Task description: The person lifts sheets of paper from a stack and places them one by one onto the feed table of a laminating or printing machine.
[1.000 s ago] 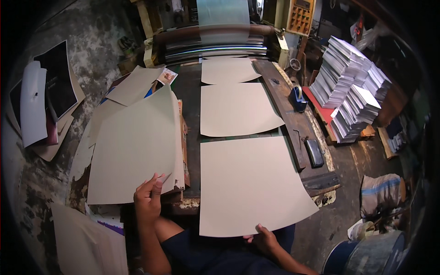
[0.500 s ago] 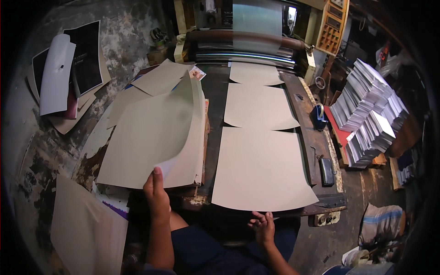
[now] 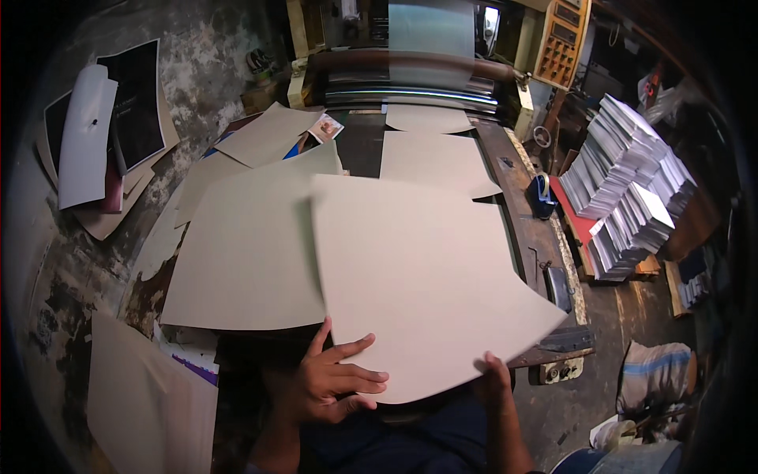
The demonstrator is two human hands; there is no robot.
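A large beige paper sheet [image 3: 418,276] is raised and tilted over the machine's feed table, covering part of the sheets lying there. My right hand [image 3: 495,381] grips its near right edge, thumb on top and fingers hidden below. My left hand [image 3: 339,378] has its fingers spread against the sheet's near left edge, holding nothing. Further in, another beige sheet [image 3: 434,156] lies flat, and a third sheet [image 3: 430,118] reaches up to the rollers [image 3: 418,98]. To the left rests the pile of beige sheets [image 3: 245,245].
On the table's right edge are a blue tape dispenser [image 3: 542,196] and a dark oblong case [image 3: 558,288]. White paper stacks [image 3: 620,166] stand further right. A control panel [image 3: 564,43] is at the back right. More sheets [image 3: 150,387] lean at the lower left.
A sheet has come off the left pile and swung right over the feed table. My left hand let go of its corner and spread its fingers; my right hand took the near right edge.
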